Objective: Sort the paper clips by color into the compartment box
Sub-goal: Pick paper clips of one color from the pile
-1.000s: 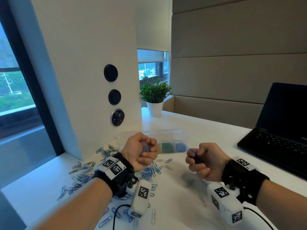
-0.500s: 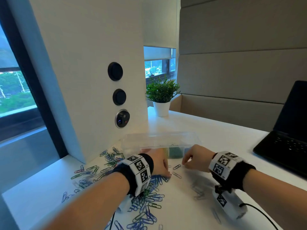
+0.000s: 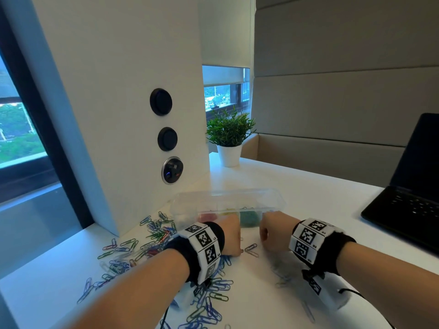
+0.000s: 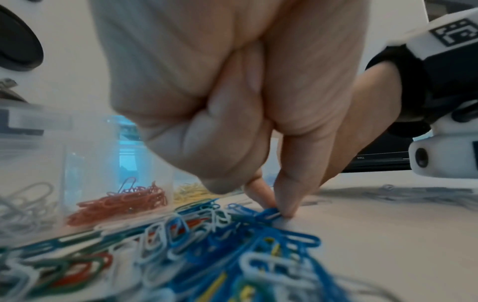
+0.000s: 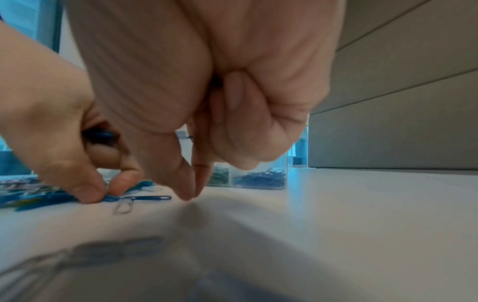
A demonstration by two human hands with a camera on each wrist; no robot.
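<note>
Both forearms reach forward over the white bench (image 3: 308, 193), palms down, the left hand (image 3: 231, 236) and right hand (image 3: 273, 227) side by side just in front of the clear compartment box (image 3: 228, 205). The left fingers (image 4: 284, 196) are pinched together on a blue paper clip (image 4: 269, 213) at the edge of the loose pile of clips (image 3: 209, 302), with more blue clips tucked in the palm. The right fingers (image 5: 186, 183) are drawn together, tips on the bare bench and holding nothing I can see, beside two stray clips (image 3: 251, 250); four filled compartments show: white, red, yellow and blue.
</note>
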